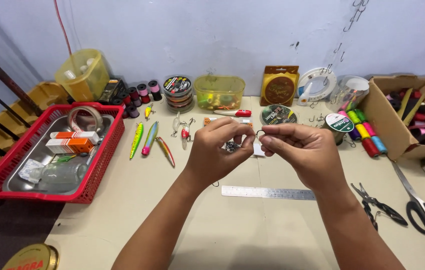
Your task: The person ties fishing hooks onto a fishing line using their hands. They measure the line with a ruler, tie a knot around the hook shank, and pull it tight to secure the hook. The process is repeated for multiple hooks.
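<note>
Forearms reach over desk (137, 200). Left hand (217, 152) and right hand (305, 150) both pinched shut on small dark hook (260, 133), held between fingertips above steel ruler (268, 193). Line not visible; pliers (377, 205), scissors (420, 202) untouched, so work looks early.

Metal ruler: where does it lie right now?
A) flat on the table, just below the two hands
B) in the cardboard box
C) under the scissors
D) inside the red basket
A: the metal ruler lies flat on the table, just below the left hand and the right hand.
</note>
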